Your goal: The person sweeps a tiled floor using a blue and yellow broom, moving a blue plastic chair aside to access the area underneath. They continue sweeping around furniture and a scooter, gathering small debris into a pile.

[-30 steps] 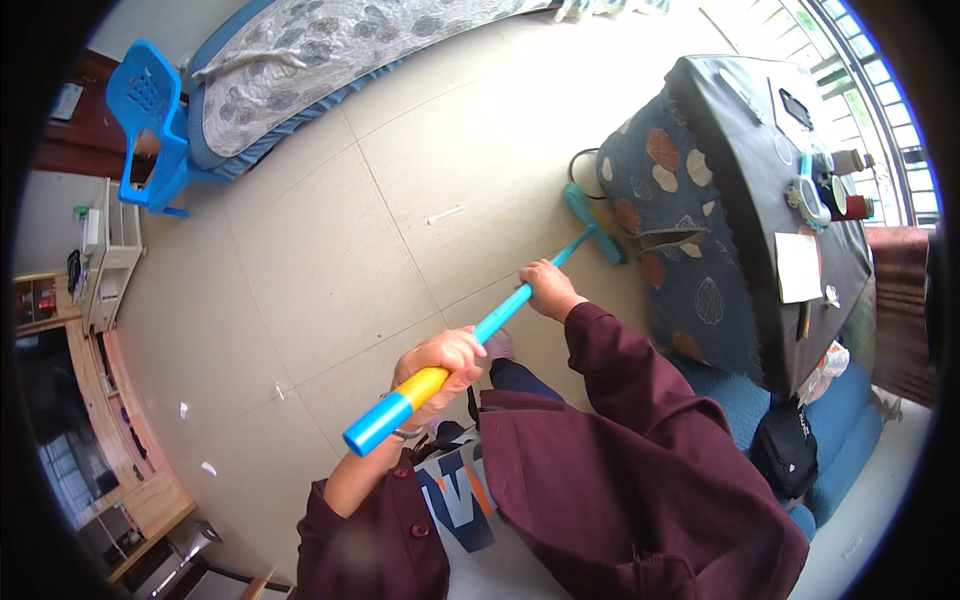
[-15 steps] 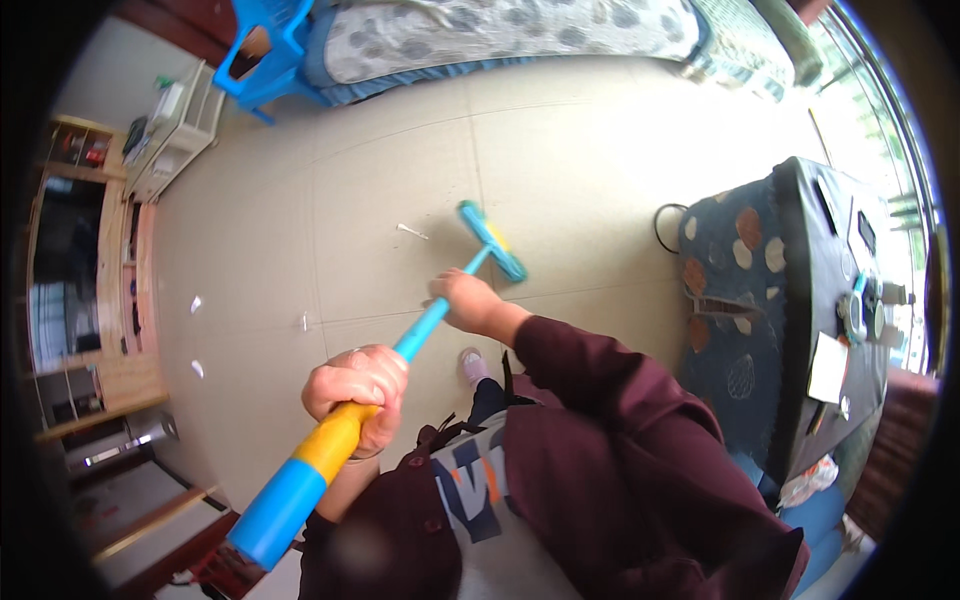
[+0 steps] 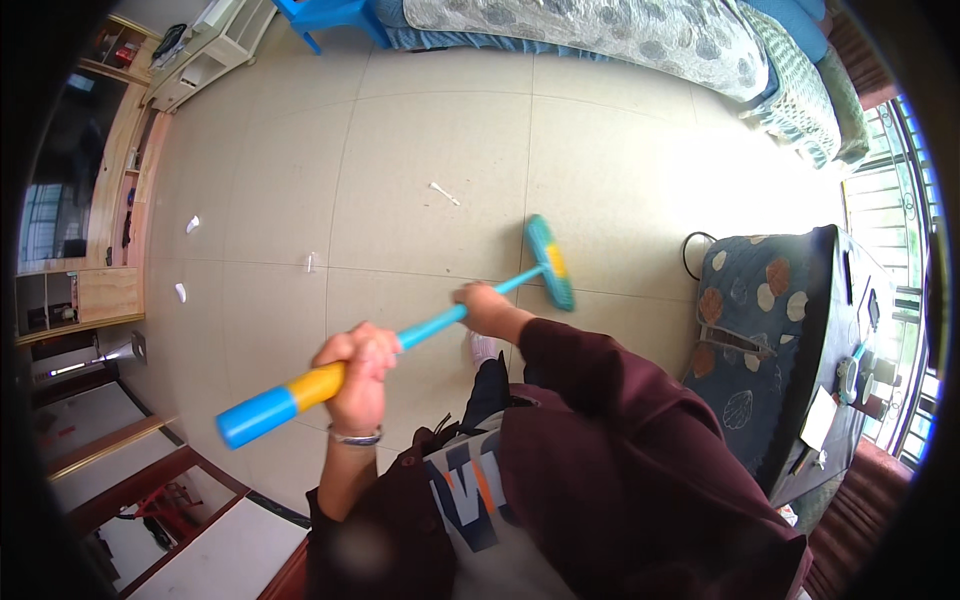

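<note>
A broom [image 3: 425,328] slants across the view, its handle blue and yellow at the top end and light blue along the shaft. Closed round the shaft just beyond the yellow band is my left hand [image 3: 358,368], with a bracelet at its wrist. My right hand [image 3: 484,308] grips the thinner shaft farther down, nearer the head. The teal and yellow broom head [image 3: 550,264] is on the pale tiled floor [image 3: 430,130]. Beyond and left of it lies a thin white stick-like scrap [image 3: 444,193].
White scraps [image 3: 192,224] lie on the floor at left, before a wooden TV cabinet [image 3: 110,295]. A covered table [image 3: 745,350] stands at right. Along the far side are a bed or couch [image 3: 600,30] and a blue plastic chair [image 3: 345,15]. My shoe [image 3: 483,348] is below my right hand.
The broom head has moved right and nearer to me, away from the stick-like scrap. The handle lies more level across the view. Both hands keep their grip, and the whole view has shifted.
</note>
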{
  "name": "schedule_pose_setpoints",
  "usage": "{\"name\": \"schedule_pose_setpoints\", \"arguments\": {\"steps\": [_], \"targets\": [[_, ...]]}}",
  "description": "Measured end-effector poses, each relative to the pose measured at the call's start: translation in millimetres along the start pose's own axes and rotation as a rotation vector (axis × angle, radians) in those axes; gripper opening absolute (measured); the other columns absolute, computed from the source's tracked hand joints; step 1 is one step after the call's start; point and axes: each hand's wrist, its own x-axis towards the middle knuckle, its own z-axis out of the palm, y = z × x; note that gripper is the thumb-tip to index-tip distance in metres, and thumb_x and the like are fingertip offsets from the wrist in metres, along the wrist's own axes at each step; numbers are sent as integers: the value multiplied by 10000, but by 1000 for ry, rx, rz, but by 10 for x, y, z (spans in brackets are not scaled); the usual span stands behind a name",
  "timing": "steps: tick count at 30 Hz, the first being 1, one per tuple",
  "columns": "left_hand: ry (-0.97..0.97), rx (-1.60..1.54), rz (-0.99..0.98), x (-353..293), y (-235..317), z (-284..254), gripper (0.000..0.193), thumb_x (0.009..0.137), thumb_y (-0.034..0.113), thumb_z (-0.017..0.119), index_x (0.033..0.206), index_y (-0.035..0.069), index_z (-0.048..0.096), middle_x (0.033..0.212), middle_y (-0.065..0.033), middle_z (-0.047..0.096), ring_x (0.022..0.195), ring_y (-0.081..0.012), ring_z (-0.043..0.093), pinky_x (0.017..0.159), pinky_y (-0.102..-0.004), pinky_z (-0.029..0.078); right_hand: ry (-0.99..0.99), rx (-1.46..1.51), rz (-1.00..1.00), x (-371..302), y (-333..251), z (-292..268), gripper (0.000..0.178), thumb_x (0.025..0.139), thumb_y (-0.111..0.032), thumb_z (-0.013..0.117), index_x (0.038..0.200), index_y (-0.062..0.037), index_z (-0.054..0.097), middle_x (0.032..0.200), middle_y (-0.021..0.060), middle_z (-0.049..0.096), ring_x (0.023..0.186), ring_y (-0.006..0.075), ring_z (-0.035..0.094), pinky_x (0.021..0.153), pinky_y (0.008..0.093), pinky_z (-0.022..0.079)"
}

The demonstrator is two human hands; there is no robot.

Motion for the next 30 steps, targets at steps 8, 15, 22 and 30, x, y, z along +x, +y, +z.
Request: {"name": "schedule_pose_setpoints", "arguments": {"steps": [8,15,22,30], "targets": [[-237,153,343,86,730,-60,280,717,-44,564,602,73,337,485,-34,408,412,-162,377,438,-280,364,298,235,-237,281,-1028,-38,196,739,-169,682,718,-67,517,749,122,547,790,334,527,718,416,435],[-108,28,127,-106,513,-303,314,824,20,459,581,105,279,441,-5,344,382,-135,315,421,-286,331,268,80,-112,-53,-653,328,165,740,-163,671,713,-76,534,736,125,558,761,338,536,718,411,431],[-29,179,165,-129,616,-614,287,780,-28,491,593,88,307,490,-18,378,423,-139,364,459,-294,362,101,121,-154,603,-1090,597,173,795,-225,609,725,-71,573,800,121,569,877,325,533,755,407,459],[-185,169,377,-61,1073,-605,276,700,-81,485,596,85,291,451,-20,342,367,-149,320,417,-261,321,323,236,-279,472,-1540,374,185,751,-160,646,669,-61,513,729,139,544,777,346,518,717,408,425]]}}
